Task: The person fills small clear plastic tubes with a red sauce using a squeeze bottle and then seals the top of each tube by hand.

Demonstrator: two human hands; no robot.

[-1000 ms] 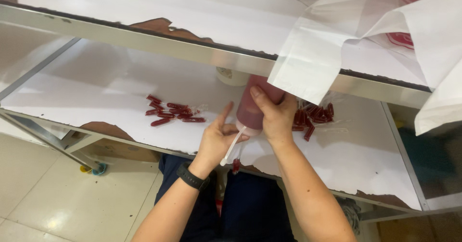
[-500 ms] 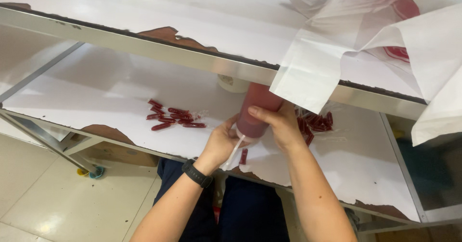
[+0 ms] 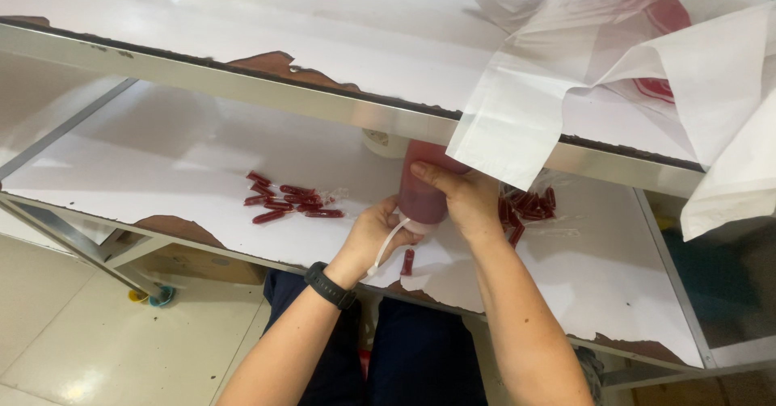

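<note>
The right hand (image 3: 469,200) wraps around a squeeze bottle (image 3: 422,188) full of dark red liquid, held upside down with its nozzle pointing at the lower shelf; the fingers curl fully round the bottle's soft translucent body, thumb across the front, so the grip is closed tight on it. Its upper end is hidden behind the edge of the upper shelf (image 3: 242,91). Just below the nozzle, the left hand (image 3: 373,232) pinches a small narrow plastic tube (image 3: 406,261), part-filled with the same red liquid and standing roughly upright under the bottle's tip; the fingers are closed on the tube's top, and a thin white strip (image 3: 383,248) hangs down from that hand. A black watch (image 3: 328,286) sits on the left wrist. On the white lower shelf (image 3: 162,172), to the left of the hands and well apart from them, lies a small scatter of filled red tubes (image 3: 291,202). A second, thicker heap of red tubes (image 3: 529,206) lies just right of the right hand. White plastic bags (image 3: 566,75) drape over the upper shelf's front edge above the bottle.
</note>
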